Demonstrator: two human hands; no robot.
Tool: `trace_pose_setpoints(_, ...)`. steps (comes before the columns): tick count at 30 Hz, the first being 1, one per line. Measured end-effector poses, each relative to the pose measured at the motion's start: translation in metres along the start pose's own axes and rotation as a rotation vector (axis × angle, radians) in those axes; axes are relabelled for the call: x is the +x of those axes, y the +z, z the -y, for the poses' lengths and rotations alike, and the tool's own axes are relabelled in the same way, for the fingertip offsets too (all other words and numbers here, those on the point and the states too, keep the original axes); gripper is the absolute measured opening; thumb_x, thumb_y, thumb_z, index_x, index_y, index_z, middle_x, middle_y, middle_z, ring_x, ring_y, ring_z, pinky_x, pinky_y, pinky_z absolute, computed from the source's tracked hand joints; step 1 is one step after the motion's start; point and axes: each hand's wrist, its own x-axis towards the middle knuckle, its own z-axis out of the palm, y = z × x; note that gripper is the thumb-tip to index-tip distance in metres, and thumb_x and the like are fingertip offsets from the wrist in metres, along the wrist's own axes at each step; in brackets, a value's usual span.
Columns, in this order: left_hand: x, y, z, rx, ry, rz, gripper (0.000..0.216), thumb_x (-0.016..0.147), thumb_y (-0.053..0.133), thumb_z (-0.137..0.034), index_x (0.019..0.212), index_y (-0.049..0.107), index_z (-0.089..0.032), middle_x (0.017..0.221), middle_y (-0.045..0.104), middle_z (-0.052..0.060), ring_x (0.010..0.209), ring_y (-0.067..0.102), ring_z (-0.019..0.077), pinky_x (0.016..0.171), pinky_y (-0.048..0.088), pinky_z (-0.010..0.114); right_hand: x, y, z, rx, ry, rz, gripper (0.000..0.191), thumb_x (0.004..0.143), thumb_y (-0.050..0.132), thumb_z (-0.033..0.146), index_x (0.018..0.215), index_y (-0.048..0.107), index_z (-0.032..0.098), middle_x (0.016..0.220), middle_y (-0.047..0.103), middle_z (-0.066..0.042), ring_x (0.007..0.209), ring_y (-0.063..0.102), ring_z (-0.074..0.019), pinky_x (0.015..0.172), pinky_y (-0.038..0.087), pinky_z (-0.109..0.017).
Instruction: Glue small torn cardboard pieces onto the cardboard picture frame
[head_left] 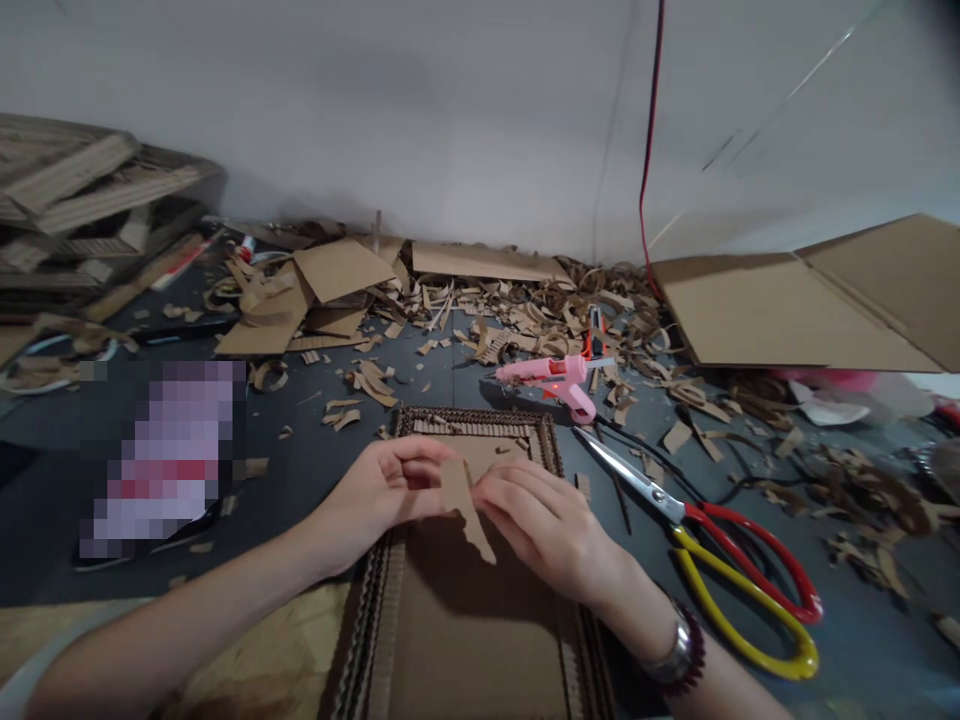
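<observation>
Between my two hands is a small torn strip of cardboard (463, 500), held up over a cardboard tray. My left hand (401, 482) pinches the strip's left edge with thumb and fingers. On its right side, my right hand (544, 515) grips it with curled fingers, and the fingertips are partly hidden. Below lies the long cardboard tray (472, 660), its raised rim built from layered corrugated strips. Small cardboard bits sit at its far end. A pink glue gun (551, 375) lies just beyond the tray's far right corner.
Large scissors (667, 510) with red and yellow handles lie right of the tray. A phone (161, 460) with a blurred screen lies left. Cardboard scraps (510, 320) litter the back along the wall. Cardboard sheets (765, 305) rise at right; stacked cardboard pieces (97, 200) stand at left.
</observation>
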Motion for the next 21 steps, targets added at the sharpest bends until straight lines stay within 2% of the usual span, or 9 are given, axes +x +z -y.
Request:
trace_pose_setpoints(3, -0.001, 0.001, 0.003, 0.05, 0.071, -0.028, 0.022, 0.051, 0.074, -0.008, 0.069, 0.062, -0.013, 0.06, 0.067, -0.002, 0.054, 0.06, 0.0082, 0.053, 0.047, 0.015, 0.001, 0.0, 0.003, 0.06, 0.112, -0.025, 0.014, 0.086, 0.041, 0.01, 0.082, 0.054, 0.014, 0.071, 0.061, -0.006, 0.067, 0.056, -0.015, 0.062, 0.049, -0.026)
trace_pose_setpoints(8, -0.007, 0.007, 0.001, 0.251, 0.183, -0.106, 0.012, 0.057, 0.071, -0.013, 0.065, 0.062, -0.015, 0.061, 0.068, -0.001, 0.06, 0.063, 0.0114, 0.057, 0.049, 0.017, 0.001, 0.001, 0.012, 0.197, 0.436, -0.007, 0.007, 0.079, 0.048, 0.014, 0.079, 0.055, 0.016, 0.066, 0.06, -0.002, 0.056, 0.055, -0.0112, 0.051, 0.044, -0.02)
trace_pose_setpoints(11, -0.009, 0.009, 0.001, 0.338, 0.237, -0.152, 0.012, 0.058, 0.07, -0.014, 0.065, 0.06, -0.016, 0.061, 0.067, -0.001, 0.061, 0.064, 0.0126, 0.057, 0.049, 0.018, 0.002, 0.003, 0.016, 0.325, 0.573, -0.007, 0.007, 0.08, 0.05, 0.018, 0.077, 0.056, 0.017, 0.064, 0.06, 0.001, 0.053, 0.054, -0.0092, 0.05, 0.043, -0.018)
trace_pose_setpoints(17, -0.008, 0.008, 0.004, 0.352, 0.242, -0.15, 0.013, 0.061, 0.069, -0.018, 0.065, 0.057, -0.016, 0.061, 0.063, -0.002, 0.059, 0.061, 0.0112, 0.056, 0.047, 0.017, 0.001, 0.009, 0.016, 0.479, 0.685, -0.11, 0.01, 0.079, 0.05, 0.019, 0.085, 0.058, 0.017, 0.078, 0.066, -0.004, 0.069, 0.063, -0.013, 0.06, 0.05, -0.021)
trace_pose_setpoints(21, -0.008, 0.008, 0.004, 0.359, 0.226, -0.143, 0.012, 0.062, 0.068, -0.019, 0.066, 0.056, -0.016, 0.063, 0.063, -0.001, 0.063, 0.061, 0.0118, 0.058, 0.047, 0.018, 0.0, 0.01, 0.016, 0.448, 0.697, -0.094, 0.013, 0.08, 0.051, 0.018, 0.079, 0.064, 0.017, 0.071, 0.068, -0.003, 0.062, 0.063, -0.0135, 0.057, 0.05, -0.022)
